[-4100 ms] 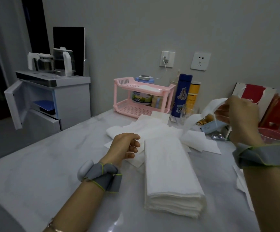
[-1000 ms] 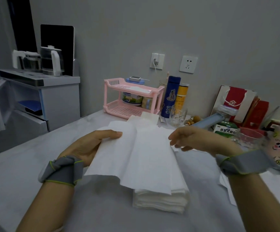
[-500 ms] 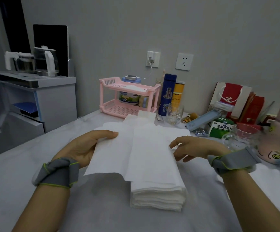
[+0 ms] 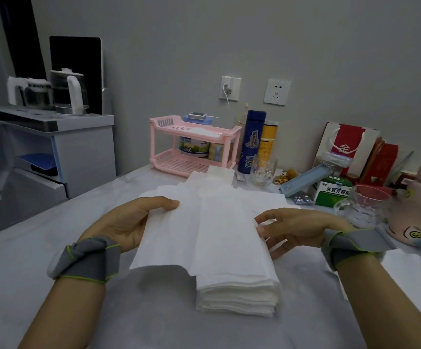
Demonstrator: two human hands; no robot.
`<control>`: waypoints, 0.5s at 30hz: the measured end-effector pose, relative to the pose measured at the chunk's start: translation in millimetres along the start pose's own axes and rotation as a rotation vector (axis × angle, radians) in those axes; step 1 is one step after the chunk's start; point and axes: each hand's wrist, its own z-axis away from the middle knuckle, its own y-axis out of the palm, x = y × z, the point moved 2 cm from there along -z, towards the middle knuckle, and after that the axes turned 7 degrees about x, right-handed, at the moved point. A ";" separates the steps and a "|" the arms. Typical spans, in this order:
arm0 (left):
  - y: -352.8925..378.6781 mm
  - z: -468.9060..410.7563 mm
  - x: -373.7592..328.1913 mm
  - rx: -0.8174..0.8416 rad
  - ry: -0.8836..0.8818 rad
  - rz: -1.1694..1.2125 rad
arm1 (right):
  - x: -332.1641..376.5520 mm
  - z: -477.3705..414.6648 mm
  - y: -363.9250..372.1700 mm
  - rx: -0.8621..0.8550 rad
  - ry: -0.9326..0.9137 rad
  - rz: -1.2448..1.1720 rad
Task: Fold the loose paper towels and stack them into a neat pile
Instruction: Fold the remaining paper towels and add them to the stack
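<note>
- Sheet (image 4: 169, 235) lies on the pile (image 4: 237, 293), with its flap hanging off the pile's left side, pinched by left hand (image 4: 123, 222).
- Right hand (image 4: 300, 230), fingers loose, rests at the pile's right edge.
- Risk imo: crooked fold if the flap slips.

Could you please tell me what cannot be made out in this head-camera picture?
Head view:
- Left hand: its fingers are hidden under the held paper towel.
- Right hand: whether it pinches or only touches the towel's edge is unclear.
- Loose towels behind the pile: overlapped, uncountable.
- Pink bottle: cut off by the right edge.
</note>
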 end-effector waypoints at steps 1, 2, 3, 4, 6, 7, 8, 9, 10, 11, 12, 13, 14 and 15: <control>0.3 -0.3 0.1 0.002 0.002 -0.004 | -0.2 0.0 0.2 0.009 0.000 -0.017; 0.5 -0.5 0.4 0.004 0.003 -0.009 | -0.5 -0.1 0.7 0.029 0.003 -0.044; 0.6 -0.5 0.9 0.004 0.002 -0.011 | -0.7 0.0 1.6 0.049 0.008 -0.068; 0.7 -0.7 1.0 0.003 0.001 -0.011 | -0.7 0.3 2.4 0.062 0.013 -0.082; 0.5 -0.9 1.3 0.002 0.001 -0.011 | -1.2 0.1 4.0 0.048 0.025 -0.084; 0.5 -0.7 1.2 0.002 0.000 -0.012 | -1.3 -0.7 4.6 0.033 0.028 -0.073; 0.4 -0.8 1.0 0.002 -0.002 -0.012 | -1.6 -1.3 5.0 0.023 0.025 -0.064; 0.4 -0.8 1.0 0.002 -0.003 -0.010 | -1.9 -2.2 5.6 0.021 0.020 -0.061; 0.1 -0.9 1.1 0.002 -0.003 -0.010 | -2.5 -3.4 6.3 0.021 0.016 -0.064; 0.1 -1.1 1.1 0.002 -0.002 -0.013 | -3.2 -4.3 6.8 0.019 0.015 -0.068; 0.0 -1.2 1.5 0.002 0.000 -0.015 | -4.0 -5.4 7.0 0.013 0.019 -0.071; 0.5 -1.2 1.6 0.002 0.000 -0.016 | -4.7 -5.9 6.7 0.004 0.024 -0.077; 0.7 -1.2 1.8 0.002 0.000 -0.014 | -4.8 -6.2 6.3 -0.003 0.027 -0.085; 1.1 -1.2 1.7 0.002 0.000 -0.016 | -4.9 -6.3 5.6 -0.007 0.029 -0.101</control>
